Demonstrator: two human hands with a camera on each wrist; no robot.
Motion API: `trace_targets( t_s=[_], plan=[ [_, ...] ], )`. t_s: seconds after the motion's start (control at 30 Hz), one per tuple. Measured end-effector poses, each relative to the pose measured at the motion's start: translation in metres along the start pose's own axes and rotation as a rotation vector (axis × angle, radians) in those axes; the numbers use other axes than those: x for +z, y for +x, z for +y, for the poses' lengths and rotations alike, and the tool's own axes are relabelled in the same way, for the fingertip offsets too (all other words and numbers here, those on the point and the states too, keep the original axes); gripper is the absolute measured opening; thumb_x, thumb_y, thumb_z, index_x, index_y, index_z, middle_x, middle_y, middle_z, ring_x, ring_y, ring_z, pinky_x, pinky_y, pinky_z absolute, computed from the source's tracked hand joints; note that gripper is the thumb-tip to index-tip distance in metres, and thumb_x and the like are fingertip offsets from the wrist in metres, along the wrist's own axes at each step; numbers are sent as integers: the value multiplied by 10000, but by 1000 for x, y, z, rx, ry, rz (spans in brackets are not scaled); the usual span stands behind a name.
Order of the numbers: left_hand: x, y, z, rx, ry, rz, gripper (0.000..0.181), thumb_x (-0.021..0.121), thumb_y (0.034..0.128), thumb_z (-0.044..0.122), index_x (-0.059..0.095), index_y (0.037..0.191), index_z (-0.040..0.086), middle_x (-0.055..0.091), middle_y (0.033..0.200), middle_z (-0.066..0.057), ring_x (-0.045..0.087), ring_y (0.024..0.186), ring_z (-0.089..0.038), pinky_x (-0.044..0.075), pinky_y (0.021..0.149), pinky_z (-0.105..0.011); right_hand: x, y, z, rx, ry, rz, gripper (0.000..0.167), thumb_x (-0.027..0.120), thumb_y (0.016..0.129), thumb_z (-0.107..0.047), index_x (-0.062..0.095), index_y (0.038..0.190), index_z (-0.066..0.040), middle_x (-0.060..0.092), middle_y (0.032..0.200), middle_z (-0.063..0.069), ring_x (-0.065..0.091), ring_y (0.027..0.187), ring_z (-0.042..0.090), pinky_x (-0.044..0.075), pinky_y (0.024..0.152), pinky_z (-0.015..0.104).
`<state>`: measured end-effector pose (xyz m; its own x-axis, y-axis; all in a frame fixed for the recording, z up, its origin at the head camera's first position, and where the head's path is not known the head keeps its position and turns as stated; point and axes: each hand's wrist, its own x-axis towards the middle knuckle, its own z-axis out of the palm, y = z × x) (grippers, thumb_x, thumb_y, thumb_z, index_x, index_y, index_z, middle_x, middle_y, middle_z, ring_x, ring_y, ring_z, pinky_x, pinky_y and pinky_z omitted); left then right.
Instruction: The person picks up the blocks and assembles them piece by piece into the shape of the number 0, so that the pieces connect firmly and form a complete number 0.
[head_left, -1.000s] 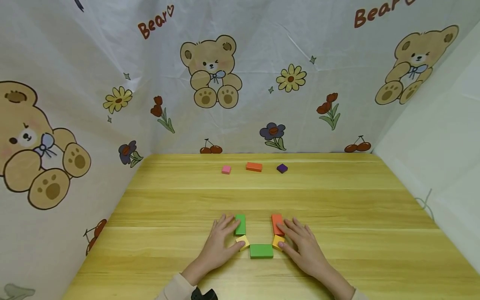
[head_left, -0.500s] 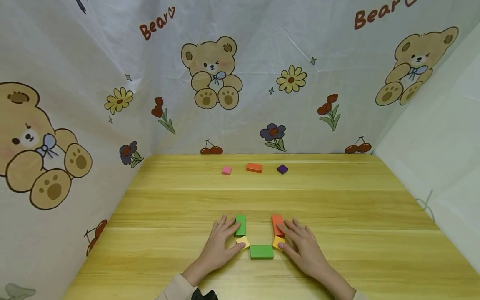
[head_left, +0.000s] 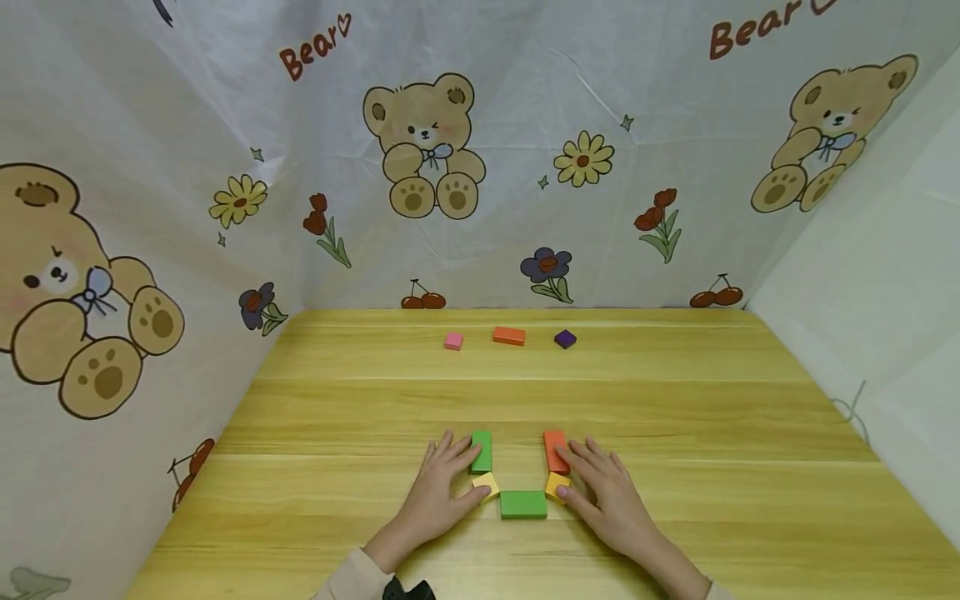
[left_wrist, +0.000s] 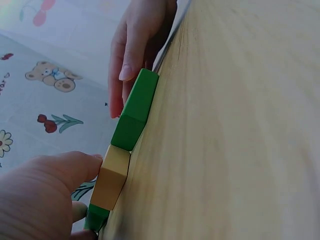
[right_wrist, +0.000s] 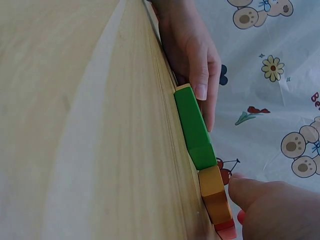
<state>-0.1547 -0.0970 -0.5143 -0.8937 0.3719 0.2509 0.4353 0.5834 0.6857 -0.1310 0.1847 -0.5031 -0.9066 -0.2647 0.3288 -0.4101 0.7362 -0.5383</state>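
Your left hand (head_left: 438, 492) is spread, its fingers extended at the outer side of one green block (head_left: 485, 454) and its thumb at one yellow block (head_left: 487, 481). Your right hand (head_left: 611, 500) is spread likewise, fingertips at one orange block (head_left: 553, 442) and thumb at a second yellow block (head_left: 557, 481). Between your two thumbs lies a second green block (head_left: 523, 504), its ends meeting the yellow ones, so you have five blocks in a U that opens away from you: two green, two yellow, one orange. Well beyond your fingertips, on the far part of the worktop (head_left: 712, 417), three more sit apart from one another: one pink block (head_left: 453, 342) towards your left hand's side, a second orange block (head_left: 509, 336) in the middle, one purple block (head_left: 566, 339) towards your right hand's side. Past them hangs a cloth (head_left: 502, 242) with three printed bears.
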Motion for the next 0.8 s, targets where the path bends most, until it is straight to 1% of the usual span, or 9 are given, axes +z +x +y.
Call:
trace_targets(
  t_s=[0.27, 0.47, 0.57, 0.67, 0.8],
  plan=[
    [-1, 0, 1, -6, 2, 1, 604, 695, 885, 403, 572, 1361, 51, 484, 1466, -159, 240, 1449, -452, 114, 1157, -664, 0, 0, 1, 14, 17, 2, 546, 699, 894, -295, 561, 1382, -94, 547, 1398, 193, 391, 1365, 460, 224, 1058, 721],
    [-1, 0, 1, -8, 2, 1, 602, 699, 882, 396, 575, 1358, 49, 486, 1464, -159, 242, 1448, -454, 114, 1156, -665, 1, 1, 2, 32, 58, 10, 537, 690, 905, -275, 554, 1381, -68, 551, 1394, 193, 385, 1367, 463, 214, 1064, 717],
    [-1, -1, 1, -11, 1, 3, 602, 704, 879, 392, 576, 1356, 48, 487, 1464, -157, 244, 1448, -454, 115, 1158, -662, 0, 2, 3, 41, 79, 45, 502, 684, 914, -226, 562, 1362, -37, 563, 1374, 204, 434, 1326, 468, 297, 1047, 695],
    [-1, -1, 0, -11, -2, 1, 605, 704, 880, 391, 573, 1359, 45, 484, 1466, -157, 241, 1448, -455, 114, 1159, -661, -5, 4, 4, 58, 83, 99, 449, 675, 923, -187, 583, 1330, -21, 593, 1333, 202, 515, 1254, 448, 405, 997, 647],
    [-1, 0, 0, -6, -4, -11, 613, 691, 889, 403, 561, 1369, 44, 472, 1474, -160, 232, 1450, -457, 112, 1155, -668, -16, 8, 3, 119, 104, 145, 383, 660, 935, -173, 618, 1285, -22, 646, 1252, 169, 601, 1150, 385, 485, 928, 586]
  ],
)
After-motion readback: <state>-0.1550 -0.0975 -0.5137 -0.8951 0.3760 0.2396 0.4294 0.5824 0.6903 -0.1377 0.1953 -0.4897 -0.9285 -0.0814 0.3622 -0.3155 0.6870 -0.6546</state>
